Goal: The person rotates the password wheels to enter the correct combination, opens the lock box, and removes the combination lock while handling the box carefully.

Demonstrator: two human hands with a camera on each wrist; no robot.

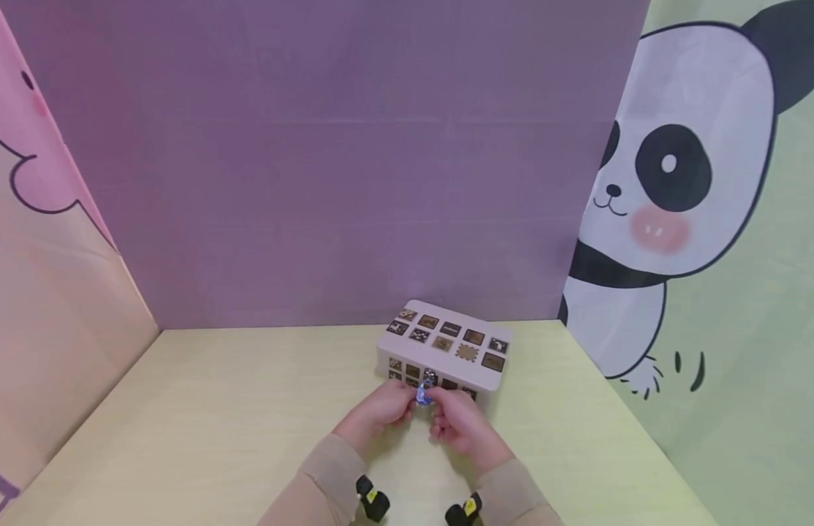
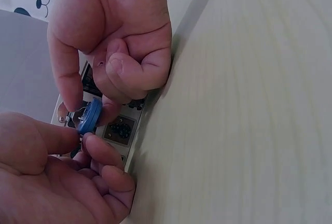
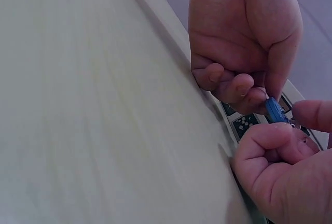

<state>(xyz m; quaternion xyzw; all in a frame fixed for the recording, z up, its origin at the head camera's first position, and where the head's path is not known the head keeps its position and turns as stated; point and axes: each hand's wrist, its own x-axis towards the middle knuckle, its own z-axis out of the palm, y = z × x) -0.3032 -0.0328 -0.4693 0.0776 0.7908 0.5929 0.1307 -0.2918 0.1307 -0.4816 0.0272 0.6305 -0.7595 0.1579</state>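
Head view looks out from up high and pretty far back, facing forward and tipped down, so it takes in most of the tabletop, the purple backdrop straight ahead and the panda off to the right. Both wrist views are way closer and basically rolled on their side. The left one looks rightward past the left hand to the right hand, panda peeking into the top corner. The right one's kinda the mirror, peering leftward, and that dim purple patch up top is probably the backdrop. Those two share both hands, the small blue piece and part of the patterned box, which head view catches from above
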